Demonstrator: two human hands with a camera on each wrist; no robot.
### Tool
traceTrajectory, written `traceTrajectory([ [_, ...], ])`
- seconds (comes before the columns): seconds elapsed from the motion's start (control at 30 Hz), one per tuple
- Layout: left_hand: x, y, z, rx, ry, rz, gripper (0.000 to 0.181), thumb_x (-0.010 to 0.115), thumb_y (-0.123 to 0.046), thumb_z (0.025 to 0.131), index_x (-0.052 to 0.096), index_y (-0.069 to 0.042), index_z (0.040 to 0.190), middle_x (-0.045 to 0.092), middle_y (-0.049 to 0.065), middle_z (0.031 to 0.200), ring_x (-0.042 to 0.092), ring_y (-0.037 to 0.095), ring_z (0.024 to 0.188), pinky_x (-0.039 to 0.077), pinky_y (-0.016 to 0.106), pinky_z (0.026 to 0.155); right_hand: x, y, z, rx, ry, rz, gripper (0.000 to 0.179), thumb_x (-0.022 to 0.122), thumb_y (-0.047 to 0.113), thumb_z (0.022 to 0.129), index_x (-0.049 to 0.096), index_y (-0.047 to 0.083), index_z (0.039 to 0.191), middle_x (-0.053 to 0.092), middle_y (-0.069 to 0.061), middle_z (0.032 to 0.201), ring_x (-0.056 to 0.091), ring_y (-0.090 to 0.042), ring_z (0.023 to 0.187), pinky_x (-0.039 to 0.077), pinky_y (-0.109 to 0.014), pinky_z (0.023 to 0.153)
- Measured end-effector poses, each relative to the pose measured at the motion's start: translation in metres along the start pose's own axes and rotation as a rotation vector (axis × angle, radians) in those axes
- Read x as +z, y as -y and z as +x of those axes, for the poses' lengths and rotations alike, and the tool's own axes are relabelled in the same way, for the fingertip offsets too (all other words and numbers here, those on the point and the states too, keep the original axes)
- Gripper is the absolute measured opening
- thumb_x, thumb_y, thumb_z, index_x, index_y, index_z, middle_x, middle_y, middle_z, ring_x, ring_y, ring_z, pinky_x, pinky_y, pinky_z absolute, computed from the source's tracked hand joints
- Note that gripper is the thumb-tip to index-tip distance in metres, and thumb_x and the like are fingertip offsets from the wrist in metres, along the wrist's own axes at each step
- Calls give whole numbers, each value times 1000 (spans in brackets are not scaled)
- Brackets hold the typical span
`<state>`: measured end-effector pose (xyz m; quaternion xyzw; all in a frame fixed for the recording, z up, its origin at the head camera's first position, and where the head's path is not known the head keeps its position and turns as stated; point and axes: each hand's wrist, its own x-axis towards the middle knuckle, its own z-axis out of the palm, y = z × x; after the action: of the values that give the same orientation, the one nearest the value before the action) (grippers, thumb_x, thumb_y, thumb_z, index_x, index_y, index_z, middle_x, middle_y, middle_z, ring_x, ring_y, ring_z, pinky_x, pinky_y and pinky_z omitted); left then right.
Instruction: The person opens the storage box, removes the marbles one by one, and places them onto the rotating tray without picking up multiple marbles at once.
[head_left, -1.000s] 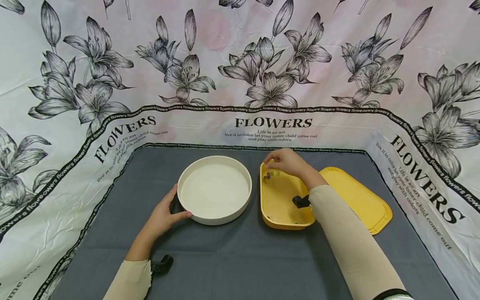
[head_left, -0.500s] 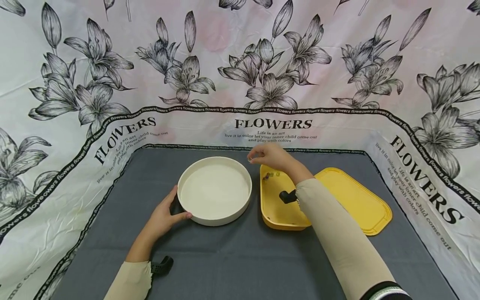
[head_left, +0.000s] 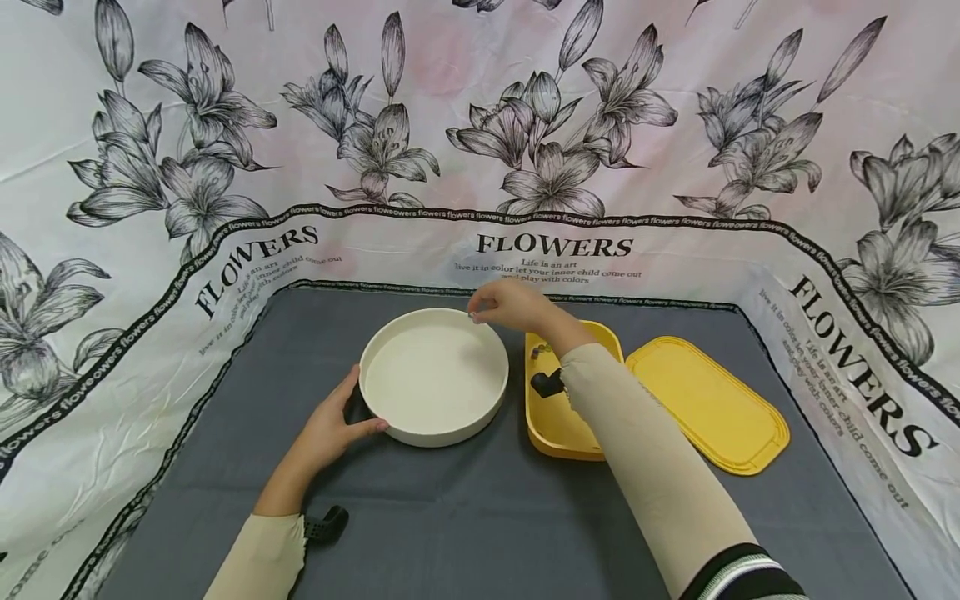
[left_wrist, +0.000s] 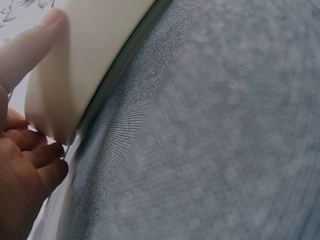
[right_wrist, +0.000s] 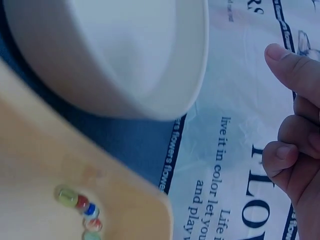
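A round cream-white dish (head_left: 435, 379) lies on the grey cloth. My left hand (head_left: 330, 433) grips its left side, thumb toward the front and fingers round the outer wall; the left wrist view shows the thumb (left_wrist: 37, 42) against that wall. Over the dish's far right rim, my right hand (head_left: 517, 304) pinches a tiny shiny thing, apparently a glass marble, mostly hidden by the fingertips. Several glass marbles (right_wrist: 91, 210) of different colours lie in a yellow box (head_left: 558, 429) right of the dish. The right forearm covers part of that box.
A flat yellow lid (head_left: 708, 404) lies to the right of the box, partly behind the right sleeve. Grey cloth (head_left: 465, 533) stretches in front of the dish. Its white border (head_left: 555, 250) carries printed flowers and lettering.
My right hand has risen out of the yellow box and moved left to the dish's far rim, carrying the tiny thing. The left hand stays on the dish. The view has shifted slightly.
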<state>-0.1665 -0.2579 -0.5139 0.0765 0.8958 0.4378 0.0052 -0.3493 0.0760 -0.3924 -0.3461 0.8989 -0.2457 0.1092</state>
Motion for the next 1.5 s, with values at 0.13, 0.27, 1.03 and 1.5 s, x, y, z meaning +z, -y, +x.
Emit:
traceTrajectory([
  [0.13, 2, -1, 1, 6, 5, 8, 123, 86, -51, 79, 10, -9, 166, 14, 16, 171, 18, 38, 156, 24, 63, 123, 5, 4, 8, 1, 7, 18, 17, 71, 27, 100, 76, 24, 116, 72, 6, 115, 67, -18, 112, 58, -39, 95],
  [0.27, 2, -2, 1, 2, 4, 14, 123, 86, -50, 79, 10, -9, 166, 14, 17, 171, 18, 39, 156, 24, 63, 122, 9, 9, 16, -16, 6, 17, 18, 71, 27, 99, 77, 25, 116, 73, 7, 114, 66, -17, 110, 57, -38, 95],
  [1.03, -4, -1, 5, 4, 0, 26, 124, 86, -52, 79, 11, -4, 165, 15, 18, 170, 18, 39, 156, 23, 62, 123, 49, 18, 56, -15, 48, 140, 20, 76, 28, 96, 78, 19, 113, 66, -1, 91, 53, -20, 85, 47, -30, 69],
  [1.5, -3, 4, 4, -2, -4, 9, 124, 86, -53, 78, 12, -5, 165, 16, 16, 170, 19, 38, 156, 25, 60, 123, 62, 18, 65, -8, 90, 122, 29, 77, 27, 95, 76, 12, 120, 64, -3, 89, 53, -20, 86, 48, -31, 70],
])
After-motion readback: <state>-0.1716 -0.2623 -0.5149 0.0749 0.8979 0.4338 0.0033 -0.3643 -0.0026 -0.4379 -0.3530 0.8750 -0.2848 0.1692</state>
